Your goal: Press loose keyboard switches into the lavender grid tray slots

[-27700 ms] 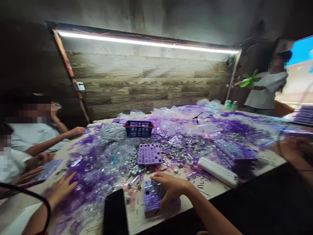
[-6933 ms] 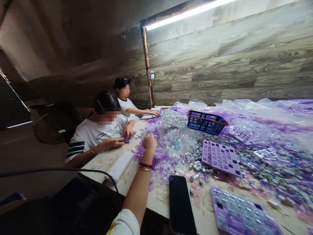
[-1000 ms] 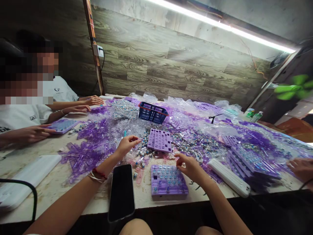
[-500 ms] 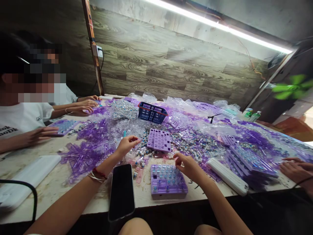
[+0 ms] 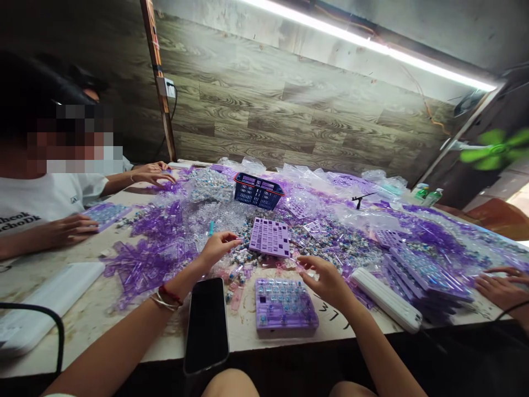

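Observation:
My left hand (image 5: 219, 246) is closed in a pinch over the loose parts, left of a purple perforated plate (image 5: 269, 237); what its fingertips hold is too small to make out. My right hand (image 5: 324, 275) hovers with thumb and fingers apart, just above and right of a purple keypad (image 5: 286, 317). That keypad lies flat near the table's front edge, with clear keycaps on its upper rows and one dark square gap at its left. Small white and blue switches (image 5: 243, 255) are heaped around the plate.
A black phone (image 5: 206, 325) lies left of the keypad. White oblong cases (image 5: 386, 299) and stacked purple keypads (image 5: 425, 270) sit to the right. Purple plastic pieces (image 5: 152, 264) pile up at left, and a dark basket (image 5: 258, 193) stands behind. Co-workers' hands (image 5: 76, 225) work at both sides.
My right hand has drawn slightly right from the keypad, and its thumb and fingers have spread. My left hand stays nearly in place. At left, a co-worker's hand has reached farther right.

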Demonstrator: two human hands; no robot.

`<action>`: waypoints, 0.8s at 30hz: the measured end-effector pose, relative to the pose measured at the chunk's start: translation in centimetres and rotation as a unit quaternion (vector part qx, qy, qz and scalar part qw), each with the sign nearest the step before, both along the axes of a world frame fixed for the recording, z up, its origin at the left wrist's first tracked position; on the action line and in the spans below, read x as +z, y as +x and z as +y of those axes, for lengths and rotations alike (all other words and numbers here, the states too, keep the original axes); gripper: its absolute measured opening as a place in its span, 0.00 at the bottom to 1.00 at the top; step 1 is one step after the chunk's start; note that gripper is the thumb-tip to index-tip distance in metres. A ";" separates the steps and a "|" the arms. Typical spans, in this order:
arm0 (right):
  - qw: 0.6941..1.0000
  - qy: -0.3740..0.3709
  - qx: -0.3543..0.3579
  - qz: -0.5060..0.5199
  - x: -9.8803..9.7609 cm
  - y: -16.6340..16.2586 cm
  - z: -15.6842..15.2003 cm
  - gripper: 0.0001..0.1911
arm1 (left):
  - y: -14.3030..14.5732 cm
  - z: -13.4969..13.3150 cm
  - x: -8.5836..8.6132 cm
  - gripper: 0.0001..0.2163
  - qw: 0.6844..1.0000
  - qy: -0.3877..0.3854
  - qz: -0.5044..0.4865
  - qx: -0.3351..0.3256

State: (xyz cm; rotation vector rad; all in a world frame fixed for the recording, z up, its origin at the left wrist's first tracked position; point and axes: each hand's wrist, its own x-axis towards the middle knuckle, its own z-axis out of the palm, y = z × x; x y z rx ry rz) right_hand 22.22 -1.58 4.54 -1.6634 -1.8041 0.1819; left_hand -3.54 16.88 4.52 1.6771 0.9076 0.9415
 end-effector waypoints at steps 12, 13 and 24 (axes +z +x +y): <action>0.985 0.068 0.160 -0.003 2.3 -6.7 0.2 0.10 | 2.1 -6.4 0.5 0.13 0.953 -0.122 0.046 -0.274; 0.985 0.069 0.159 -0.002 2.2 -7.0 0.2 0.09 | 2.1 -6.6 0.6 0.13 0.950 -0.125 0.045 -0.281; 0.995 0.060 0.063 0.039 0.2 -1.9 0.7 0.07 | 2.1 -6.3 -0.2 0.16 0.963 0.045 0.119 -0.238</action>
